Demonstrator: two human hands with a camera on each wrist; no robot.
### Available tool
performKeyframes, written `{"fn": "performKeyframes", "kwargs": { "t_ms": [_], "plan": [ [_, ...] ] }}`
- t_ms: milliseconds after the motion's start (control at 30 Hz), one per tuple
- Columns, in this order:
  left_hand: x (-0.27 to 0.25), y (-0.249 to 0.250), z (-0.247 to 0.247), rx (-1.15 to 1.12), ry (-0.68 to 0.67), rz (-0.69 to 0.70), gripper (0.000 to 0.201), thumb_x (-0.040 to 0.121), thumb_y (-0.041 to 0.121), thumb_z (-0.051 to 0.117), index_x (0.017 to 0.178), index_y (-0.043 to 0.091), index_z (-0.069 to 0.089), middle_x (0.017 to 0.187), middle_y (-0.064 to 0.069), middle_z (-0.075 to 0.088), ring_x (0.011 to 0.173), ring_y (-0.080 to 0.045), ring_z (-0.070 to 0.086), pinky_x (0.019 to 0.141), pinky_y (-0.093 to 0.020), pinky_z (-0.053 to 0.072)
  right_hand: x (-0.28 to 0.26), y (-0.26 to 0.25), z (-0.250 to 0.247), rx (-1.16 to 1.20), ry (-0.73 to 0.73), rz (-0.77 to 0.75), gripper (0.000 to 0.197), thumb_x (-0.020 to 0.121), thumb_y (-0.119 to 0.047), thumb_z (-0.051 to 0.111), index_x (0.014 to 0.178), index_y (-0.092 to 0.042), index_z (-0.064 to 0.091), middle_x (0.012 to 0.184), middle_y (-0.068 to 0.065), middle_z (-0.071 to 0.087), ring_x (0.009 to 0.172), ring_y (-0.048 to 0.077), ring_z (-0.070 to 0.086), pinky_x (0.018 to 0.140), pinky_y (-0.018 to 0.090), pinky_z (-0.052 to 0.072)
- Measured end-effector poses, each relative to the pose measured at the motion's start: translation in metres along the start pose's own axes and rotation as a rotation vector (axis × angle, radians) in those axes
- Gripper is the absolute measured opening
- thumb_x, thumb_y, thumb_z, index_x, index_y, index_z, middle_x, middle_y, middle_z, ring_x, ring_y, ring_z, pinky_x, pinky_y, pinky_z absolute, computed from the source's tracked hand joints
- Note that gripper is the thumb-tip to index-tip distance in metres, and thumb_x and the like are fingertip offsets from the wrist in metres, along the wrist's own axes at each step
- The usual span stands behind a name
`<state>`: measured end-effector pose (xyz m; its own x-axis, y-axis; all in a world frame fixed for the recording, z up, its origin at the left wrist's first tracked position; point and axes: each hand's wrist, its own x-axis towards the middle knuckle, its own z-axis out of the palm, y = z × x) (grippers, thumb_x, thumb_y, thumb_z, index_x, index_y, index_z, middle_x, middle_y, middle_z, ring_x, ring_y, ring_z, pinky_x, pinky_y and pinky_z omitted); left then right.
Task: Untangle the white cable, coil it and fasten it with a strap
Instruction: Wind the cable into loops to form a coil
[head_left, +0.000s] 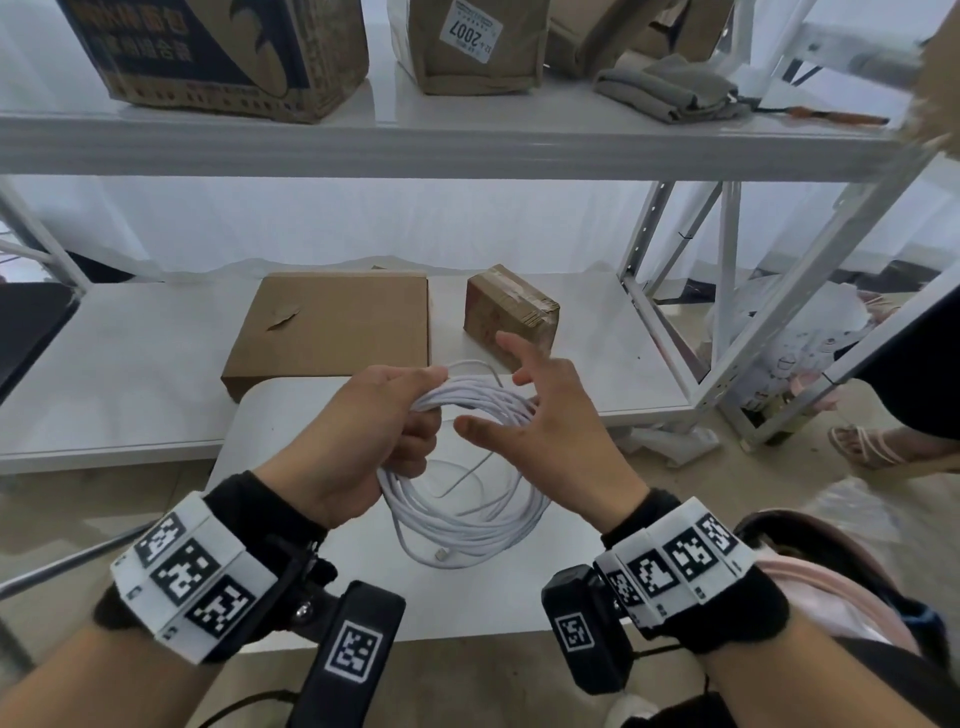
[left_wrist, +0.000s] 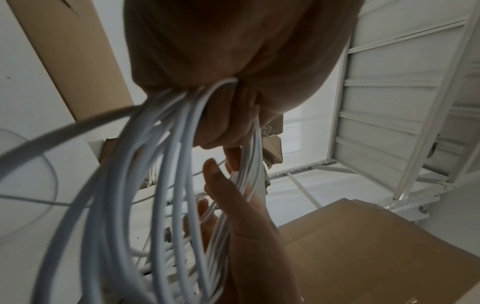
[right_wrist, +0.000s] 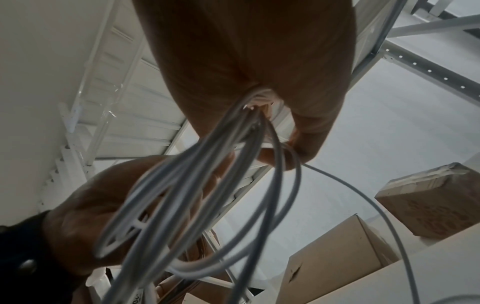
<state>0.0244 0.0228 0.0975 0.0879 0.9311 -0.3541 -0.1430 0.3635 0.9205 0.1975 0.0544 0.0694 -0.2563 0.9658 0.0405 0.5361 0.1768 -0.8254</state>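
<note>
The white cable is wound into a loose round coil that hangs over a small white table. My left hand grips the bundle of turns at the coil's upper left, fingers curled round it. My right hand is at the upper right, thumb and index finger spread, with the strands running across its palm between thumb and fingers. A connector end dangles at the coil's bottom. The left wrist view shows the strands leaving my fist. No strap is in view.
Behind the table, the low shelf of a white metal rack holds a flat cardboard box and a small taped box. More boxes and a grey cloth sit on the upper shelf. A person's sandalled foot is at right.
</note>
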Motion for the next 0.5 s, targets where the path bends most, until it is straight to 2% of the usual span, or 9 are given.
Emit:
{"fn": "performKeyframes", "kwargs": {
  "t_ms": [67,133,167,200,267,333,400,467,500],
  "plan": [
    [-0.001,0.002,0.001,0.014,-0.006,-0.035,0.026,0.105,0.029,0.045,0.084,0.014,0.046,0.057,0.003,0.022,0.045,-0.008,0.015,0.043,-0.020,0.012,-0.001,-0.001,0.001,-0.027,-0.057,0.002,0.068,0.080,-0.042,0.079,0.139,-0.039,0.047,0.112,-0.009,0.043,0.107,0.011,0.049,0.090,0.020,0.039],
    [-0.001,0.004,0.001,0.050,-0.012,-0.044,0.030,0.104,0.034,0.047,0.082,0.014,0.047,0.058,0.002,0.024,0.048,-0.010,0.015,0.046,-0.023,0.013,0.000,0.000,0.004,-0.070,-0.079,-0.032,0.034,0.082,-0.042,0.077,0.111,-0.031,0.064,0.096,-0.013,0.046,0.102,0.014,0.050,0.078,0.019,0.038],
    [-0.001,0.004,0.000,0.077,-0.014,-0.033,0.031,0.102,0.037,0.049,0.083,0.013,0.050,0.060,0.001,0.024,0.052,-0.012,0.014,0.048,-0.024,0.013,0.001,0.000,0.005,-0.084,-0.072,-0.057,0.022,0.083,-0.043,0.077,0.092,-0.028,0.064,0.086,-0.011,0.049,0.091,0.012,0.050,0.068,0.018,0.035],
    [-0.001,0.005,-0.001,0.090,-0.022,-0.015,0.032,0.100,0.040,0.053,0.087,0.010,0.054,0.062,0.001,0.023,0.055,-0.014,0.013,0.050,-0.025,0.013,0.002,0.002,0.006,-0.074,-0.070,-0.081,0.026,0.084,-0.044,0.076,0.077,-0.025,0.059,0.075,-0.010,0.049,0.077,0.009,0.048,0.060,0.019,0.031],
    [0.001,0.004,-0.007,0.035,-0.062,0.026,0.046,0.091,0.041,0.062,0.105,-0.002,0.064,0.065,0.001,0.026,0.055,-0.012,0.016,0.048,-0.022,0.016,0.004,0.004,0.006,0.024,-0.087,-0.095,0.043,0.085,-0.043,0.074,0.064,-0.018,0.048,0.059,-0.009,0.041,0.057,0.007,0.037,0.054,0.022,0.026],
    [0.006,0.004,-0.018,-0.097,-0.088,0.034,0.061,0.083,0.034,0.069,0.123,-0.011,0.059,0.067,0.001,0.036,0.052,-0.007,0.028,0.044,-0.015,0.025,0.004,0.000,0.004,0.178,-0.129,-0.091,0.048,0.086,-0.043,0.073,0.063,-0.009,0.048,0.058,-0.004,0.040,0.056,0.010,0.036,0.056,0.025,0.030],
    [0.007,0.004,-0.029,-0.224,-0.126,0.057,0.054,0.084,0.021,0.074,0.127,-0.007,0.059,0.076,-0.004,0.052,0.057,-0.005,0.044,0.047,-0.011,0.039,0.004,-0.004,0.002,0.330,-0.145,-0.052,0.044,0.085,-0.046,0.069,0.067,-0.007,0.056,0.058,0.000,0.047,0.056,0.011,0.046,0.058,0.025,0.041],
    [0.007,0.005,-0.037,-0.286,-0.181,0.099,0.055,0.079,0.017,0.081,0.128,-0.001,0.062,0.093,-0.011,0.065,0.071,-0.009,0.059,0.061,-0.015,0.053,0.004,-0.008,0.003,0.590,-0.185,0.010,0.046,0.085,-0.047,0.062,0.083,-0.001,0.060,0.056,0.003,0.049,0.057,0.016,0.058,0.066,0.034,0.054],
    [0.007,0.004,-0.039,-0.299,-0.203,0.118,0.061,0.074,0.018,0.087,0.128,0.003,0.064,0.103,-0.012,0.069,0.080,-0.013,0.065,0.073,-0.021,0.058,0.005,-0.009,0.003,0.744,-0.197,0.053,0.046,0.086,-0.046,0.060,0.086,0.001,0.058,0.054,0.004,0.045,0.052,0.018,0.056,0.062,0.036,0.057]
  ]
}}
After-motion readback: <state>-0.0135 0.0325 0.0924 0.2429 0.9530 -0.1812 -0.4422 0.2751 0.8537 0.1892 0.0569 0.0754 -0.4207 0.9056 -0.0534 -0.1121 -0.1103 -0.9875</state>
